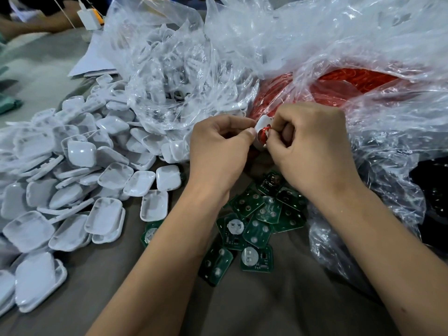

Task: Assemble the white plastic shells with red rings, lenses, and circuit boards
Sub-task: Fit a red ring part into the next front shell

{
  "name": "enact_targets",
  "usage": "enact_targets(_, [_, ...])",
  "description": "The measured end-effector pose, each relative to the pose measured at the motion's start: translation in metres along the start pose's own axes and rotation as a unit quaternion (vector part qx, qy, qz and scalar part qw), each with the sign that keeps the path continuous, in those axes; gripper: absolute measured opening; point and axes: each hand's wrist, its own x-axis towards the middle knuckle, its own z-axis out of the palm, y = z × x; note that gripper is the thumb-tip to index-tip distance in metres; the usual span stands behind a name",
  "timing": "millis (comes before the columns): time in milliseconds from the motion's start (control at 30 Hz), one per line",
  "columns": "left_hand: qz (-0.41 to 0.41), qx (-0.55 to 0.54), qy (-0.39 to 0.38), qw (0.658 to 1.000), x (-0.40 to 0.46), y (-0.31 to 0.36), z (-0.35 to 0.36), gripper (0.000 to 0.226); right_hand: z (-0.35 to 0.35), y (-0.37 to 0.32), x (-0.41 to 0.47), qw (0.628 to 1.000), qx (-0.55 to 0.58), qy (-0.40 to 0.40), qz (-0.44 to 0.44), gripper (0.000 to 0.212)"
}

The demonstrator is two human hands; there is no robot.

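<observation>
My left hand (pixel 219 147) grips a white plastic shell (pixel 261 122) at its left edge, held up in front of the bags. My right hand (pixel 312 146) pinches a red ring (pixel 263 134) against the shell's face, with its fingers curled over the shell's right side. Most of the shell is hidden between the two hands. Below my wrists lies a loose heap of green circuit boards (pixel 257 221). I cannot make out a lens.
A big pile of white shells (pixel 80 180) covers the table's left side. Behind it, a clear plastic bag (pixel 174 76) holds more white parts. A second clear bag with red rings (pixel 351 83) fills the right. Another person's arm (pixel 36 25) rests at the far left.
</observation>
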Motion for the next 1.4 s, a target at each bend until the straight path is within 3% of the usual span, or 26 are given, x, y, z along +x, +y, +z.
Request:
enact_targets(367, [0.013,0.031,0.006,0.999,-0.001,0.002,0.0,0.009,0.0,-0.003,0.0,1.0,0.004,0.003,-0.011,0.017])
enact_targets(900, [0.017,-0.013,-0.013,1.0,0.0,-0.004,0.002,0.017,0.001,-0.004,-0.001,1.0,-0.012,-0.019,-0.017,0.027])
enact_targets(1000, [0.005,-0.028,-0.006,1.0,0.001,-0.004,0.002,0.014,0.003,0.001,-0.001,1.0,0.004,-0.008,-0.015,0.016])
enact_targets(1067, [-0.01,-0.061,-0.003,0.998,0.001,-0.003,0.002,0.013,0.003,0.003,-0.002,0.997,0.072,0.01,0.023,0.011])
enact_targets(1167, [-0.041,-0.164,-0.028,0.985,0.002,0.0,0.001,0.01,0.002,0.007,0.001,0.957,0.241,0.024,0.158,0.013])
enact_targets(1267, [-0.071,-0.266,-0.043,0.96,0.003,0.003,-0.001,0.009,0.001,0.011,0.003,0.856,0.433,-0.046,0.28,0.023])
enact_targets(1333, [-0.09,-0.304,-0.044,0.947,0.004,0.004,-0.002,0.009,-0.001,0.009,0.004,0.803,0.5,-0.086,0.314,0.017])
enact_targets(1400, [-0.101,-0.324,-0.058,0.939,0.004,0.005,-0.003,0.01,-0.003,0.009,0.004,0.777,0.532,-0.111,0.319,0.016])
